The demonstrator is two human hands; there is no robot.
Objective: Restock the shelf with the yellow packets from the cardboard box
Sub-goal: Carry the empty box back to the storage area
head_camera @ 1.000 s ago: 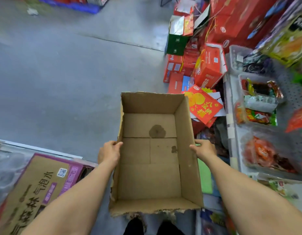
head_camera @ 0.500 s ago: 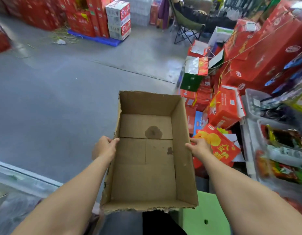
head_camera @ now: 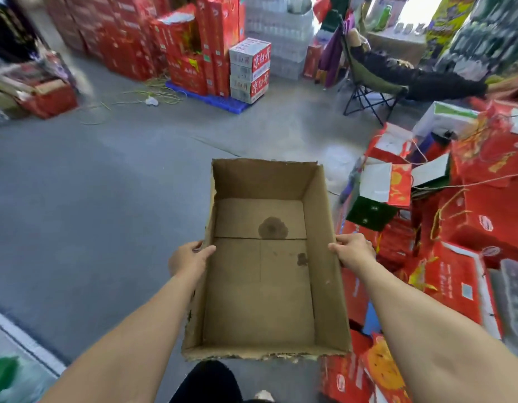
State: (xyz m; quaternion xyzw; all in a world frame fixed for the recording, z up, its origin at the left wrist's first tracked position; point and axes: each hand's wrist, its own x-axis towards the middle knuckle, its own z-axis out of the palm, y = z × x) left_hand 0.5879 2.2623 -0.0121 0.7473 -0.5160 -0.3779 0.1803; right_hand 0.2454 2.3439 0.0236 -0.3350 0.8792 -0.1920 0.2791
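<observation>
Squarely in the middle of the view, the box [head_camera: 266, 263] is held in the air over the floor [head_camera: 92, 199], open side up, its long axis running away from the person. Its top edges are torn and ragged, most of all the near rim, and the flaps are gone. Inside shows only bare cardboard: a seam across the bottom, a large dark stain [head_camera: 273, 227] on that seam and a smaller one to the right of it. No packets show in it.

The left hand [head_camera: 189, 258] grips the left wall about halfway along, thumb hooked over the rim to the inside, fingers curled on the outside. The right hand [head_camera: 353, 250] grips the right wall opposite it, its fingertips curled over the rim; both forearms reach in from the lower corners.

To the left and ahead of the box the grey floor lies open and wide. Just beside the right wall the room is tight: red gift cartons [head_camera: 455, 274] are heaped from the bottom edge up past the far end of the box, with a dark green carton [head_camera: 368, 213] among them. Well ahead, a stack of red-and-white cases [head_camera: 250, 69] stands on a blue pallet [head_camera: 214, 98] next to taller red stacks. A folding chair [head_camera: 371, 82] stands further right with a person lying back in it. Loose green straps [head_camera: 153, 93] trail on the floor before the pallet. The edges of the view are blurred.
</observation>
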